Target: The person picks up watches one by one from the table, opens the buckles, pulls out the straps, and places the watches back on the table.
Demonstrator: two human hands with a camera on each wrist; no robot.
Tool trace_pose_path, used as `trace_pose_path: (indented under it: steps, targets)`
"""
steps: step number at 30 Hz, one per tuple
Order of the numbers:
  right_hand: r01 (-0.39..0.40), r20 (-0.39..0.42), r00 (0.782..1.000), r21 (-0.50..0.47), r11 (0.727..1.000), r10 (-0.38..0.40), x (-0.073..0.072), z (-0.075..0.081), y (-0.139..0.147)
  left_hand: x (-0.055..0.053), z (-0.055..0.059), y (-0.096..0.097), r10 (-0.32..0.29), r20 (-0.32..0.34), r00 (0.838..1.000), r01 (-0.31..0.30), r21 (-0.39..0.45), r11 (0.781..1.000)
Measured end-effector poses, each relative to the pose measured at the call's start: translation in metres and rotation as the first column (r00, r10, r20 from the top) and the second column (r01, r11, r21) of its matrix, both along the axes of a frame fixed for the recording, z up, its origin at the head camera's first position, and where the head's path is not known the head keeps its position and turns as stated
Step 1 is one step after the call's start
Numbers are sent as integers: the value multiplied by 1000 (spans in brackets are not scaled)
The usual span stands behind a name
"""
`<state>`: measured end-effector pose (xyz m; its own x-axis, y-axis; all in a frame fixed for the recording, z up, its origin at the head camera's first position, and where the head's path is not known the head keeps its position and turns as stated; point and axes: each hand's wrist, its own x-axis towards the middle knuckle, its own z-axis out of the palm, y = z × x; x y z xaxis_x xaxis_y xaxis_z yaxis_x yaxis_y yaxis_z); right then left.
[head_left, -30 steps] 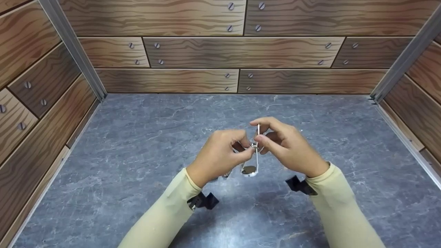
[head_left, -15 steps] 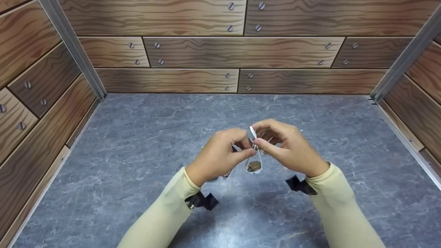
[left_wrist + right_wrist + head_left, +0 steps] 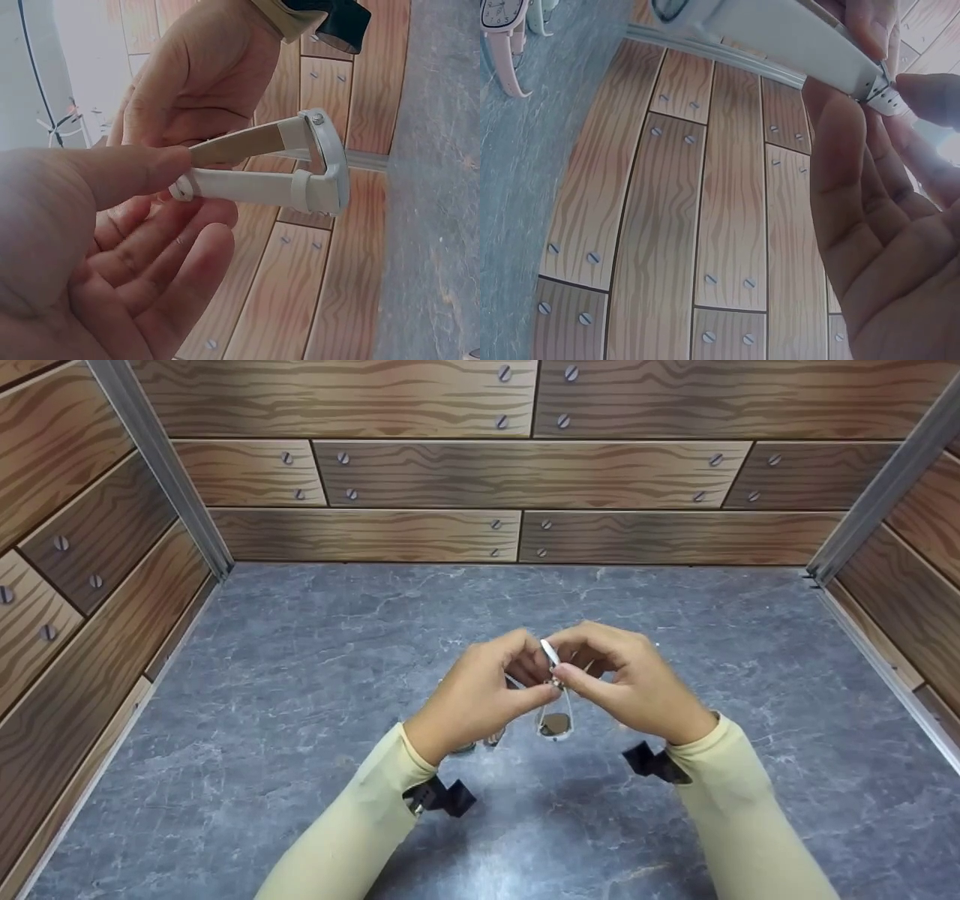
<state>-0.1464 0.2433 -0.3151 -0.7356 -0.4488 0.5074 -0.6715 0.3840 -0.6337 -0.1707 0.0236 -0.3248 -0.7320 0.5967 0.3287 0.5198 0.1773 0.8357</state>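
Observation:
A white wristwatch (image 3: 555, 725) hangs below both hands, its strap forming a loop and its back turned toward the head camera. My left hand (image 3: 487, 682) pinches the strap near the buckle between thumb and index finger. Opposite it, my right hand (image 3: 619, 679) pinches the strap's white tail, which points up and tilts left. In the left wrist view the strap (image 3: 240, 186) shows a keeper loop near the case. The right wrist view shows holes in the strap (image 3: 877, 94) beside a small metal buckle, partly covered by fingers. How the buckle's pin sits cannot be told.
On the grey marbled table (image 3: 337, 660), partly behind my left hand, lie more watches (image 3: 495, 737). One has a pink strap (image 3: 506, 64), beside a pale green one (image 3: 538, 19). Wood-patterned walls (image 3: 420, 536) border the table at the back and sides.
The strap's tail has tipped from upright toward the left, and the watch case has swung slightly right. My left fingers have moved closer to the right hand. Both arms stay nearly in place.

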Motion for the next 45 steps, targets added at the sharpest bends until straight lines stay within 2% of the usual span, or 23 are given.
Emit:
trace_pose_path:
  steps: [3,7,11,14,17,22,27,33,37,45]
  targets:
    - [1,15,1000,-3,1000,-1,-1,-1,0,0,2,0,29,33,999,-27,-43,999]
    - [11,39,999,-7,1000,-10,-2,-1,-2,0,2,0,46,32,998,-43,-100,994]
    - [5,47,999,-27,1000,-4,-1,-2,-3,0,2,1,51,34,998,-46,-120,992]
    - [-6,35,999,-32,999,7,-1,-1,-3,0,0,2,40,29,999,-36,-107,994]
    - [-7,18,1000,-23,1000,7,-1,-1,-2,0,0,3,31,-7,1000,-31,-85,996]
    - [-17,-5,1000,-11,1000,17,-1,0,-2,0,-1,3,54,-53,997,-55,-22,998]
    - [-16,12,1000,-21,1000,16,0,1,-3,-1,-1,2,66,-50,997,-64,26,998]
    - [-26,53,998,-22,999,27,-1,0,-1,-1,-1,0,75,-38,996,-73,32,997]
    - [-41,67,997,11,999,40,-2,0,0,-2,0,-1,92,-29,995,-91,39,995]
    - [-31,12,999,48,998,31,-3,0,0,-2,2,-2,102,-17,995,-101,50,994]
